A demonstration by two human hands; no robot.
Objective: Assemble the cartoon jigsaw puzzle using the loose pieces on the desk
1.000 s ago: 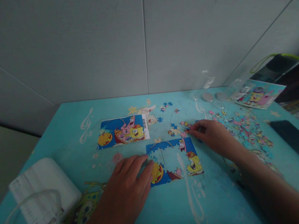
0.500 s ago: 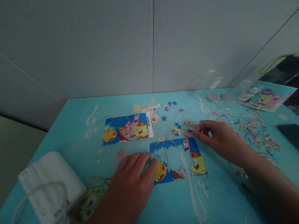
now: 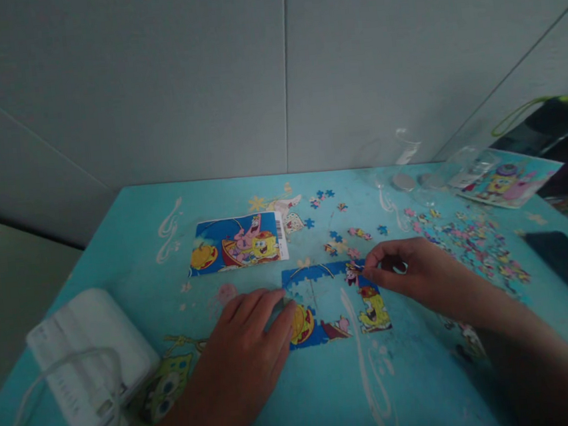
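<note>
Pinching a small, dark-and-yellow puzzle piece (image 3: 357, 269) between thumb and forefinger, the right hand (image 3: 402, 265) is at the 1 o'clock corner of the partly assembled, blue-bordered cardboard jigsaw (image 3: 374, 311) in the head view. The grip is narrow, with the tips nearly meeting; the piece is blurred and appears to be a single one, just over the border. The left hand (image 3: 251, 343) lies palm down at the jigsaw's 9 o'clock edge, its fingers loosely spread and the thumb a little apart, gripping nothing visible; the tips are at the border beside the yellow burger part.

The jigsaw lies flat on the turquoise patterned tabletop (image 3: 306, 398), in front of the person, with a gap inside its border. At its 10 o'clock lies a rectangular printed cartoon card (image 3: 237, 244) with a white barcode strip. A loose cluster of small coloured pieces (image 3: 336, 237) sits just beyond the border at 12 to 1 o'clock, with a few blue ones farther off. The wide scatter of multicoloured pieces (image 3: 482, 241) spreads at 2 to 3 o'clock, and past it lies a dark, flat rectangular slab (image 3: 565, 266).

At 1 o'clock, near the wall, are pale round discs (image 3: 404, 183) and clear plastic containers (image 3: 465, 163); the pink-and-blue cartoon sheet (image 3: 512, 181) is at 2 o'clock. A white boxy device (image 3: 94, 358) with a pale cable sits between 8 and 9 o'clock.
</note>
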